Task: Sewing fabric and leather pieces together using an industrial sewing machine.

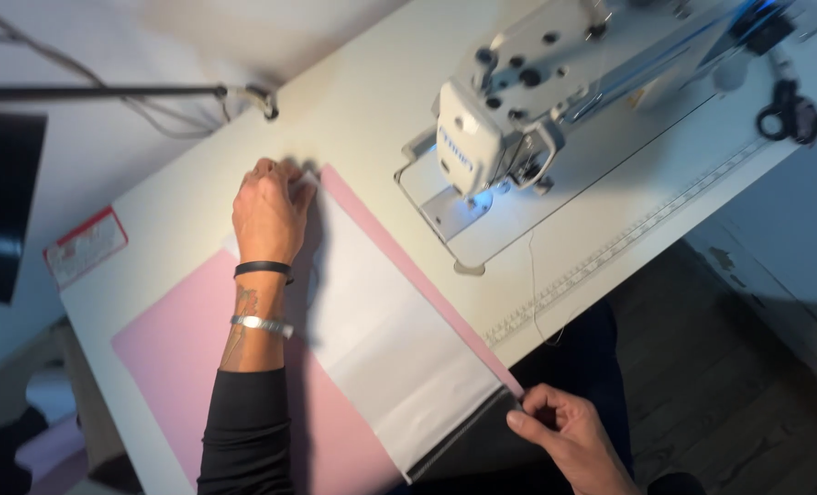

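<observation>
Now left hand (269, 209) presses white fabric (381, 330) flat; right hand (569, 435) pinches its near corner.

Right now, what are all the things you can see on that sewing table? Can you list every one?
sewing machine: one, white, far right part of the table
table: one, white, under everything
pink fabric: one sheet, pale pink, flat on the table's near left part
white fabric: one piece, white, lying over the pink fabric
ruler strip: one, pale, along the table's front edge
scissors: one pair, black, far right on the table
label: one, red and white, table's left edge
bracelets: two, one black and one silver, left wrist
left hand: one, pressing the far corner of the fabric
right hand: one, pinching the near corner of the fabric
</observation>
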